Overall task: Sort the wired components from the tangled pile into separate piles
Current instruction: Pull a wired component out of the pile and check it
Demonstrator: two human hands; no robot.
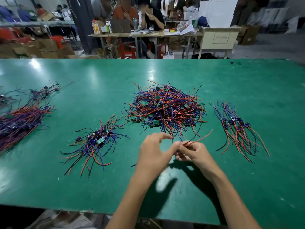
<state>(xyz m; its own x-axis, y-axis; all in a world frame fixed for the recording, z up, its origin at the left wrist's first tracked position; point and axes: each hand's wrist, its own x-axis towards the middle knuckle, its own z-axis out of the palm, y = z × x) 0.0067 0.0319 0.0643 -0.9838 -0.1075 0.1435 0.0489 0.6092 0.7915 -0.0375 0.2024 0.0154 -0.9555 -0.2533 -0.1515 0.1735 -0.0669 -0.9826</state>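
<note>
The big tangled heap of red, blue and black wires with small green boards (165, 109) sits in the middle of the flat green counter (99, 71), and every place here is told from that heap.

Far to the left of the heap, at the counter's edge, lies a long sorted bundle of red and purple-looking wires (21, 121), with a smaller loose bunch of dark wires (44, 92) behind it. Closer to the heap, to its left and a bit nearer the person, rests a small pile of wired parts with dark plugs (95, 142). A few of its wire ends reach toward the heap, so the two might get mixed up again.

Just in front of the heap, the left hand (153, 154) has its fingers curled, and its thumb and fingers come together at the wires. The right hand (193, 152) pinches one thin red and black wire (201, 138). The other end of that wire can't be seen well. If it is caught in the heap, a hard pull could drag many pieces along and scatter them.

To the right of the heap lies a neat row of wired blue plugs (237, 129). The lifted wire swings close to it and could knock that row out of place.
</note>
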